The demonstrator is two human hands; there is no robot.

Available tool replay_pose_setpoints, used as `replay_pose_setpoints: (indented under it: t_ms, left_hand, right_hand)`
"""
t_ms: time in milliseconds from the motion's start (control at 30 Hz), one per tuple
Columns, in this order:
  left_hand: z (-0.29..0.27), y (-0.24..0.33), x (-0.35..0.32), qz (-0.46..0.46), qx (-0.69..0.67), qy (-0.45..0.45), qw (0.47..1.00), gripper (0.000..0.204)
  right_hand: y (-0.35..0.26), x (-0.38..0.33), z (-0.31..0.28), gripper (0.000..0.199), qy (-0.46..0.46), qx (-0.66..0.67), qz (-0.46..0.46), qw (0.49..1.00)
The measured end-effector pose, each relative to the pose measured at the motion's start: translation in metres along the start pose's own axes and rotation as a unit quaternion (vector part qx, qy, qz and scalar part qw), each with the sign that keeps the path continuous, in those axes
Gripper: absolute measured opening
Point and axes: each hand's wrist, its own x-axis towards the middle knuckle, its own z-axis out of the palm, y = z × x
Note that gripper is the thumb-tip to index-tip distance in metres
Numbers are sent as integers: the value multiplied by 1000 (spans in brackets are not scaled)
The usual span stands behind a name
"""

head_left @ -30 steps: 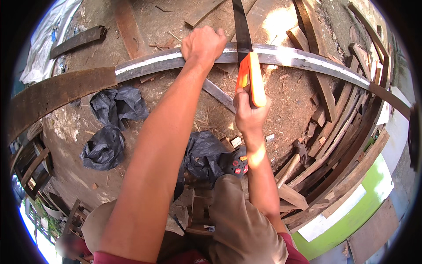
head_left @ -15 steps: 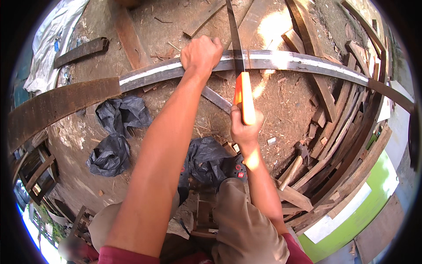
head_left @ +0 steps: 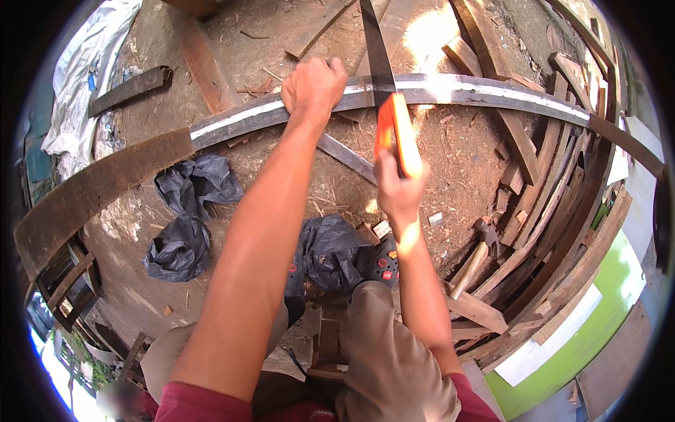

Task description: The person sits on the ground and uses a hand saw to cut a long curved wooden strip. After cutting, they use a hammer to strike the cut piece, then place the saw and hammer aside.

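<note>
- Head view, chief relation: the long dark-grey timber length with a white stripe along its upper face runs from side to side ahead of the person, while the handsaw with a dark steel blade and bright orange handle lies across it, its long axis pointing away from the body and leaning slightly left at the tip.
- The blade crosses the timber to the right of the left hand, near it but apart. Whether the teeth sit in a cut cannot be told.
- The left hand is closed over the timber from above, fingertips hidden on the far side.
- The right hand is wrapped round the rear of the orange handle, on the person's side of the timber; it is the hand nearer the body.
- The timber's bend may owe something to the lens; brown wood continues its line at both ends, and whether that is one piece is unclear.
- Around them: crumpled black plastic sheeting on the brown earth floor, a wooden-handled hammer and a stack of rough brown boards to the right.
- Writing: a small pale print on the dark red shirt and round red badges on the dark shoe are too small to read; the saw's handle shows no legible label.
</note>
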Motion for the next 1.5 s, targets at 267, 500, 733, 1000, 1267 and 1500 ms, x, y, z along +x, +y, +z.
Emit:
replay_pose_setpoints:
  t_ms: [267, 500, 733, 1000, 1267, 1500]
  left_hand:
    - [-5, 0, 6, 0, -1, -11, 1000, 52]
    - [7, -23, -3, 176, -70, 92, 977, 50]
    - [-5, -45, -18, 400, 126, -5, 908, 90]
    - [-18, -31, -6, 324, 118, -138, 928, 79]
    - [-29, -25, 10, 286, 103, -204, 930, 67]
    - [-36, -23, 3, 288, 100, -212, 928, 57]
  right_hand:
    - [-20, -8, -33, 8, 13, -126, -131, 983]
    - [-26, -48, -69, 31, 46, -63, -125, 989]
    - [-2, -90, -55, 42, 77, -45, -93, 992]
    - [-10, -90, -34, 19, 42, -136, -90, 986]
    - [-47, -72, -15, 19, 53, -151, -97, 982]
    - [-88, -100, -32, 17, -1, -158, 54, 986]
